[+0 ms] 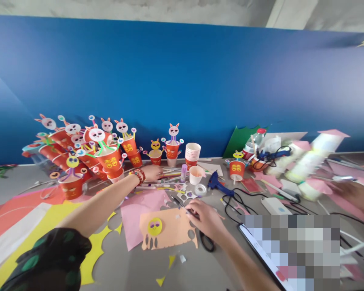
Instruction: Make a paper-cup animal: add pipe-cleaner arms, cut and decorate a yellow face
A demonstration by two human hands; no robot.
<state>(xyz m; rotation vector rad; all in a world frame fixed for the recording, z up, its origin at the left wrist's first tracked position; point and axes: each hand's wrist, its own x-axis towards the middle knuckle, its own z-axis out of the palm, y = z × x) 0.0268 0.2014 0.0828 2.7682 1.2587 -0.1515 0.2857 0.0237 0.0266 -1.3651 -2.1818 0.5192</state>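
Observation:
My left hand [151,173], with a red bead bracelet at the wrist, reaches forward over a pile of pens and colored sticks [172,174]. Its fingers look stretched out, with nothing visible in them. Nearer to me, my right hand [206,218] is closed round a slim dark pen [180,203] that points up and left. Below it lies a sheet of peach paper [170,226] with cut-out holes, and on that a yellow round face [154,226] with purple eyes. A black looped handle [206,242], seemingly of scissors, shows beside the palm.
Red paper cups [111,161] with rabbit figures crowd the left. A cup stack [193,152], glue stick [184,173], tape roll [200,189] and blue glue gun [218,184] stand behind. Yellow paper [94,258] lies left; a tablet [261,252] and another person's hand [348,194] are right.

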